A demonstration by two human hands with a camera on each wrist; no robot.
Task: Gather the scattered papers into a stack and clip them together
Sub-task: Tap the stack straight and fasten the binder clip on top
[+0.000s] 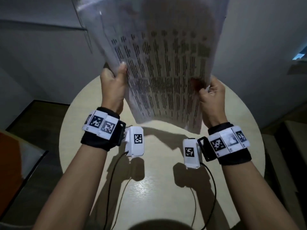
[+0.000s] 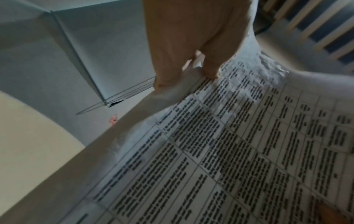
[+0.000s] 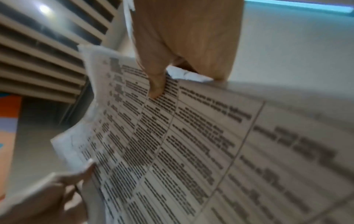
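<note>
A stack of printed papers (image 1: 159, 63) with table text stands upright above the round table (image 1: 149, 180), its lower edge just above the tabletop. My left hand (image 1: 114, 80) grips the stack's left edge, thumb on the front. My right hand (image 1: 211, 92) grips the right edge. In the left wrist view the papers (image 2: 239, 151) fill the lower right, and my left hand (image 2: 191, 60) pinches their edge. In the right wrist view my right hand (image 3: 172, 68) pinches the papers (image 3: 191, 144) with its thumb on the printed face. No clip is in view.
The round beige table fills the middle below my arms. An orange and grey object (image 1: 15, 156) sits at the left. Grey walls and a cabinet (image 2: 86, 53) stand behind. Slatted panels (image 3: 38, 53) show in the right wrist view.
</note>
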